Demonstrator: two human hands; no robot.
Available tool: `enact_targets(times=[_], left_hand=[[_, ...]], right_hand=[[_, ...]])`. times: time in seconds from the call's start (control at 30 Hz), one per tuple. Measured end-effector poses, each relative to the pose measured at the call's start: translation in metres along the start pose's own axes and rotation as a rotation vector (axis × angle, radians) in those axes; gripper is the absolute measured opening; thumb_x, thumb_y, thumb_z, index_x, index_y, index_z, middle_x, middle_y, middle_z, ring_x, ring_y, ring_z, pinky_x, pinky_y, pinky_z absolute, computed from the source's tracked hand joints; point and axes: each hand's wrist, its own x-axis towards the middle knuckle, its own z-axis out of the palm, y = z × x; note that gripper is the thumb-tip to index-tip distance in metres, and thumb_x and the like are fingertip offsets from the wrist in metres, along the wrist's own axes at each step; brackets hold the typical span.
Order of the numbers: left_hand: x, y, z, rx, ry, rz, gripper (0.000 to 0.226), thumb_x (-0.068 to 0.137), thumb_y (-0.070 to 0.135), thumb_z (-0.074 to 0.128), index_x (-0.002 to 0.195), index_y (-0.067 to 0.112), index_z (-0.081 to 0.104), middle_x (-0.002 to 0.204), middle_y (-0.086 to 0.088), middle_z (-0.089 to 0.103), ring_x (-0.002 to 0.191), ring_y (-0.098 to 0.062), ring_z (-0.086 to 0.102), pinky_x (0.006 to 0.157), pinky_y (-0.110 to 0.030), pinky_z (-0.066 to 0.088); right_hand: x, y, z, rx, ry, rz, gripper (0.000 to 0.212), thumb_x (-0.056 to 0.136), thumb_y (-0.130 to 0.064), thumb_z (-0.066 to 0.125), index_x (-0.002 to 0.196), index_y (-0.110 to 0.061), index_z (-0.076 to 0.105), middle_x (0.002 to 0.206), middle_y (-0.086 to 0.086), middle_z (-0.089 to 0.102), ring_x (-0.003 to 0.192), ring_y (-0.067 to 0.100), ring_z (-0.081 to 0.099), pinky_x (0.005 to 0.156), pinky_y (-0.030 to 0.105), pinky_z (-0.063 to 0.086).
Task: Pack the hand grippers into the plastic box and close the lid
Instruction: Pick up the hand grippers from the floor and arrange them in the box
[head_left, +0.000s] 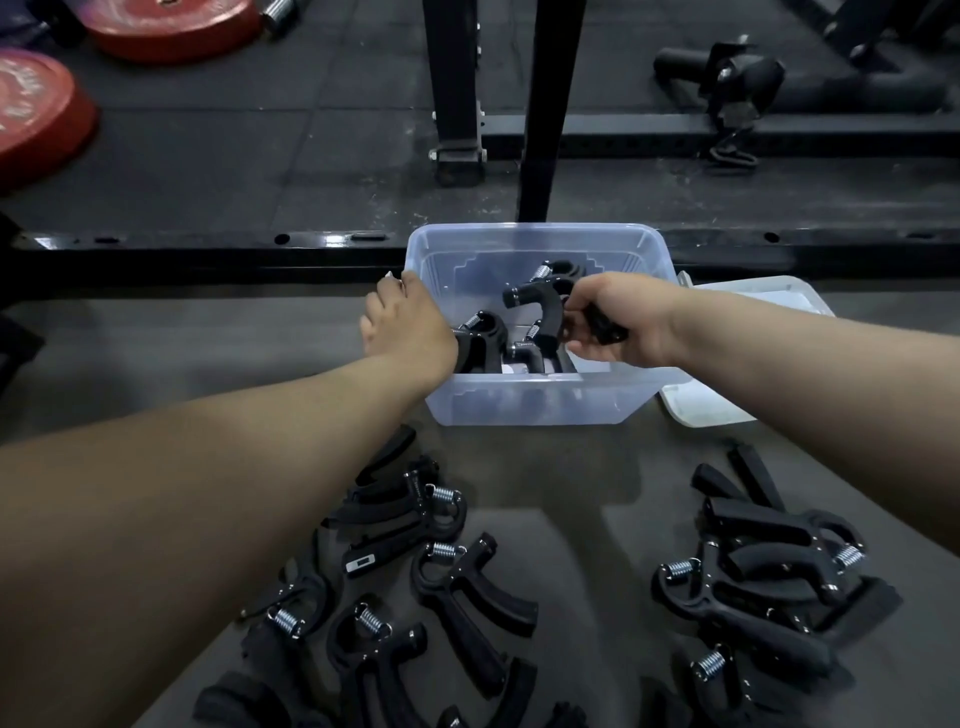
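Your right hand is closed around a hand gripper, held just inside the plastic box. Your left hand grips the box's left rim. More grippers lie loose on the floor in front of the box; the white lid lies just right of it.

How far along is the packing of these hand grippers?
Early. A few grippers already lie in the plastic box. The right hand is lowering another gripper in while the left hand steadies the rim. Two piles remain on the floor, and the lid lies beside the box.
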Motion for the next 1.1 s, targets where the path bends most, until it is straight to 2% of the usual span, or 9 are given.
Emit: enact_targets(times=[0.17,0.3,0.4,0.53,0.6,0.7,0.8,1.0,1.1], left_hand=[[0.003,-0.005,-0.002,-0.018,0.001,0.051,0.074,0.081,0.005,0.054,0.148,0.013,0.023,0.140,-0.012,0.033,0.125,-0.032,0.036,0.100,-0.039,0.034],[0.004,-0.006,0.000,0.001,-0.007,0.059,0.078,0.081,0.005,0.055,0.150,0.012,0.019,0.143,-0.010,0.032,0.126,-0.031,0.035,0.101,-0.039,0.034],[0.006,-0.006,0.000,-0.016,-0.027,0.059,0.079,0.082,0.004,0.055,0.151,0.011,0.017,0.147,-0.009,0.030,0.130,-0.031,0.033,0.105,-0.040,0.032],[0.006,-0.007,-0.002,-0.030,-0.059,0.066,0.081,0.084,0.004,0.058,0.152,0.009,0.015,0.152,-0.010,0.024,0.135,-0.031,0.028,0.109,-0.040,0.029],[0.005,-0.007,-0.003,-0.046,-0.063,0.069,0.081,0.084,0.004,0.058,0.153,0.009,0.015,0.153,-0.010,0.023,0.137,-0.030,0.027,0.110,-0.040,0.028],[0.000,-0.010,-0.003,-0.050,-0.066,0.074,0.081,0.083,0.003,0.056,0.153,0.010,0.014,0.154,-0.010,0.022,0.137,-0.030,0.026,0.110,-0.040,0.028],[-0.008,-0.012,-0.002,-0.040,-0.065,0.078,0.081,0.085,0.006,0.055,0.153,0.010,0.011,0.156,-0.010,0.018,0.137,-0.030,0.026,0.111,-0.039,0.026],[-0.015,-0.016,-0.001,-0.051,-0.049,0.094,0.081,0.086,0.008,0.054,0.154,0.010,0.010,0.157,-0.010,0.016,0.137,-0.030,0.025,0.111,-0.040,0.026],[-0.016,-0.016,0.002,-0.038,-0.033,0.096,0.079,0.086,0.006,0.050,0.154,0.009,0.010,0.156,-0.011,0.016,0.135,-0.030,0.026,0.110,-0.040,0.026]], right_hand=[[0.017,0.006,-0.001,-0.083,0.058,0.076,0.016,0.093,-0.008,0.048,0.084,-0.013,0.060,0.074,0.004,0.070,0.069,0.015,0.069,0.062,0.027,0.052],[0.025,0.012,-0.002,-0.113,0.097,0.110,0.017,0.093,-0.005,0.046,0.083,-0.012,0.058,0.076,0.005,0.063,0.070,0.018,0.065,0.059,0.026,0.052],[0.032,0.016,-0.002,-0.110,0.085,0.141,0.017,0.091,0.000,0.044,0.085,-0.008,0.057,0.087,0.011,0.057,0.077,0.024,0.062,0.050,0.023,0.055],[0.041,0.018,-0.001,-0.105,0.076,0.179,0.022,0.086,0.005,0.042,0.097,-0.005,0.059,0.095,0.014,0.057,0.085,0.027,0.062,0.058,0.035,0.061],[0.041,0.018,0.001,-0.150,0.070,0.202,0.025,0.085,0.003,0.042,0.101,-0.008,0.059,0.095,0.011,0.058,0.082,0.027,0.064,0.054,0.032,0.059],[0.036,0.018,0.003,-0.259,0.040,0.254,0.021,0.087,-0.003,0.042,0.091,-0.013,0.059,0.090,0.004,0.060,0.070,0.019,0.065,0.045,0.022,0.052],[0.035,0.021,0.002,-0.334,0.047,0.286,0.018,0.087,-0.005,0.044,0.086,-0.012,0.060,0.084,0.001,0.065,0.073,0.018,0.065,0.053,0.022,0.048],[0.050,0.034,0.002,-0.344,0.061,0.336,0.017,0.088,-0.001,0.050,0.100,-0.004,0.061,0.098,0.012,0.061,0.085,0.027,0.063,0.075,0.033,0.056],[0.057,0.036,0.007,-0.320,0.031,0.338,0.010,0.094,-0.004,0.052,0.098,-0.005,0.061,0.090,0.011,0.061,0.078,0.026,0.063,0.077,0.034,0.054]])
